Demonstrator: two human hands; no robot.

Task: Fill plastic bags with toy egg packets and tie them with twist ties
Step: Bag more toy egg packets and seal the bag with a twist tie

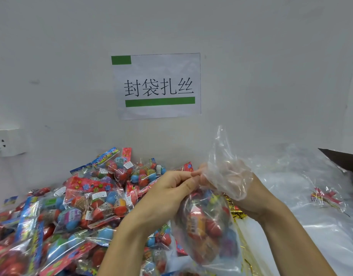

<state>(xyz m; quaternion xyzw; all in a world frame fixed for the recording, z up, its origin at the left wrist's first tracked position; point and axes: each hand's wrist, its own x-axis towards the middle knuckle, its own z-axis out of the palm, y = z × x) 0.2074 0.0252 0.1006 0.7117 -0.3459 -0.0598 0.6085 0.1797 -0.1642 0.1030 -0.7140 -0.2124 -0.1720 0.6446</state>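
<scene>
Packet heap blocks left; loose bags crowd right

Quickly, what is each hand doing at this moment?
Left hand: closed, pinching the neck of the filled plastic bag.
Right hand: closed around the same neck, partly veiled by the loose bag top.

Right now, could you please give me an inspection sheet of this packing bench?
Surface: mostly covered; clear plastic sheeting on the right.
Job's things: clear plastic bag filled with toy egg packets, neck gathered; big pile of loose colourful egg packets on the left; gold twist ties.
Clutter: small wrapped red packet.
Hands: left hand and right hand both grip the bag's neck.
Cables: nothing seen.
Surroundings: grey wall, paper sign, white wall socket.
</scene>
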